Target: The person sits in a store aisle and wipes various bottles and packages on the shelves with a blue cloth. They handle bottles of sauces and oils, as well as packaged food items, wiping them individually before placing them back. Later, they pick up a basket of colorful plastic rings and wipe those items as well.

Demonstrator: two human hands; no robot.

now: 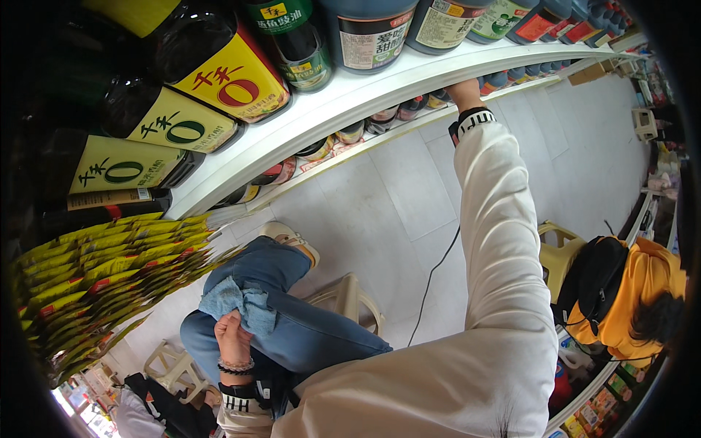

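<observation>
My left hand (234, 334) pinches a crumpled light-blue cloth (241, 304) that rests over the knee of my blue jeans. At the end of my outstretched white sleeve, my right hand (465, 94) reaches in below the upper white shelf (372, 90). Its fingers are hidden by the shelf edge, so what they touch cannot be seen. Dark bottles (413, 107) stand in a row on the lower shelf to its left, and red-capped bottles (494, 81) to its right. Large bottles of vinegar and sauce (375, 38) line the upper shelf above.
Yellow packets (109, 274) hang in dense rows at the left. A beige plastic stool (350, 301) is beside my leg. A black cable (432, 274) crosses the tiled floor. One person in orange (641, 290) is at the right; another person (164, 410) is at the lower left.
</observation>
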